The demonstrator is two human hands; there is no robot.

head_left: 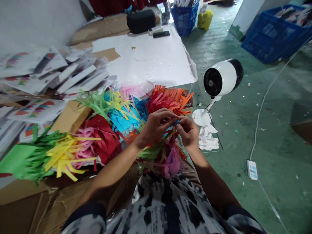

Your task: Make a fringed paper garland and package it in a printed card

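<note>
My left hand (158,125) and my right hand (188,132) meet above my lap, fingers pinched together. Between their fingertips shows a small bit of blue paper (175,122), apparently the twisted top of a tassel; most of it is hidden by the fingers. Below the hands hang fringed paper tassels, among them a pink tassel (172,161) and a green tassel (152,152). Just beyond them lie blue fringed paper (124,120), red fringed paper (162,102) and orange fringed paper (181,97). Whether the hanging tassels join the blue piece, I cannot tell.
At the left lie yellow fringe (64,156), dark red fringe (103,139), a cardboard box (71,117) and printed packets (31,112). A white sheet (151,61) bears a black case (140,21). A white fan (223,78), a power strip (252,169) and a blue crate (273,37) stand or lie right.
</note>
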